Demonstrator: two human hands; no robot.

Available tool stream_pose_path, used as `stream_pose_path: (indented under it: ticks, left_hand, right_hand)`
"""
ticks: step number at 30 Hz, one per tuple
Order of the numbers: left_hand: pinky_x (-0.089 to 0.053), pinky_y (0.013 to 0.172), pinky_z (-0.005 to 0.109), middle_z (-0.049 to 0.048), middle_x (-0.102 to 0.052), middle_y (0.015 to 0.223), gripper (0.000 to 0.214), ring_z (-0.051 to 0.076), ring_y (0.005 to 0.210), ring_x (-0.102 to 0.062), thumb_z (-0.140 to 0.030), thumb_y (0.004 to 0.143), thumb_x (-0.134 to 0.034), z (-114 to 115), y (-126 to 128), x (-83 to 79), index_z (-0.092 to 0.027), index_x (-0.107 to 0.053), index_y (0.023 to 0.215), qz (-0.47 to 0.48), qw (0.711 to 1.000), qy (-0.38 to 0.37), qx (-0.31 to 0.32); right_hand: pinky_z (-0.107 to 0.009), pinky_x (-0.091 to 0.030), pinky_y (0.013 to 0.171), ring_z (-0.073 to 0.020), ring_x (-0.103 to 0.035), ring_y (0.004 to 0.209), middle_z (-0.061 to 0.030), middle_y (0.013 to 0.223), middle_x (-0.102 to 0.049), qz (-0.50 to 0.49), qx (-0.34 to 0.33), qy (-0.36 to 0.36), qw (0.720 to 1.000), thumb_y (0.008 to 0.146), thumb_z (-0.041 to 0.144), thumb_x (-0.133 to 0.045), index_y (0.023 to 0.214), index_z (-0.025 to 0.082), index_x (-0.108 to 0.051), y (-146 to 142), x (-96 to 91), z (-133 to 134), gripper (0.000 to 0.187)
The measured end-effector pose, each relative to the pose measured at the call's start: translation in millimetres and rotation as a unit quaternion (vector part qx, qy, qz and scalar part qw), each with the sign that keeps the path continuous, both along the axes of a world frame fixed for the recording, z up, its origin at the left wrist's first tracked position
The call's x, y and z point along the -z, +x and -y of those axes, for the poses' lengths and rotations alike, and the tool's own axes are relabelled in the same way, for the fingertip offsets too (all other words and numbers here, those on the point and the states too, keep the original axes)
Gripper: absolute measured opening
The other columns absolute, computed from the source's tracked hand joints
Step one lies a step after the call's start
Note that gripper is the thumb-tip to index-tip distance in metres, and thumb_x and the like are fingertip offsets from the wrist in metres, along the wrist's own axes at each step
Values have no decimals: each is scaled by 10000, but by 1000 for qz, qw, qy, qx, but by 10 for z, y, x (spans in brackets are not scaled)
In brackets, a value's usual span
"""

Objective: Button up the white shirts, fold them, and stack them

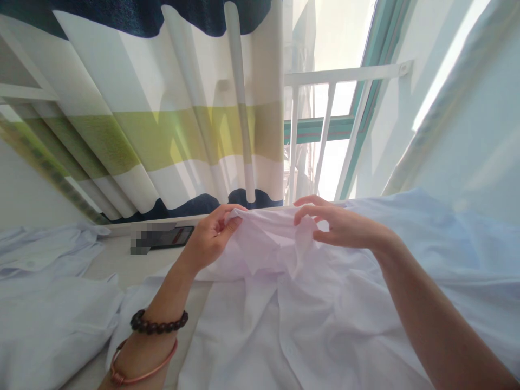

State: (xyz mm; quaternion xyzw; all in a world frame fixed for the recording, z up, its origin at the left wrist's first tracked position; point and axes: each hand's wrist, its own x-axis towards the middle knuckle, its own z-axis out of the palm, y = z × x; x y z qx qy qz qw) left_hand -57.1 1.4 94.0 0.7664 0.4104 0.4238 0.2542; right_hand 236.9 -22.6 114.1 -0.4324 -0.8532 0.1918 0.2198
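A white shirt [280,319] lies spread in front of me, its collar end lifted toward the window. My left hand [209,238] pinches the collar's left side, thumb and fingers closed on the cloth. On that wrist sit a dark bead bracelet and a thin pink bangle. My right hand [337,225] grips the collar's right side, fingers curled over the fabric edge. Both hands hold the collar a little above the surface.
A dark phone [168,237] lies on the surface left of my left hand. More pale shirts [44,303] are heaped at the left. A striped curtain [170,124] hangs behind, and a white window railing [325,130] stands at the right.
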Motion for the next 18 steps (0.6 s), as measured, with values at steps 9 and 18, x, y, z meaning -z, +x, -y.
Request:
stream_pose_path:
  ticks: [9,18]
  left_hand:
    - [-476,553,208,42,-702,871,358,162,682,-627,-433,793,-647,-37,-60,4,-200,-609,1062,69,993,-94,30]
    - [-505,698,229,25,-685,896,287,175,817,-647,-316,789,-643,-27,-100,-15,-217,-594,1055,48,992,-97,65]
  right_hand:
    - [-298,-464,656,-183,-597,758,-48,823,-615,-62,98,-3,993,869,376,-470,770,207,-651,89,-18,-54,267]
    - [-274,-491,578,-152,-630,647,-26,787,-671,-247,174,-167,938,700,233,-713,987,201,-624,3,114,-127,302]
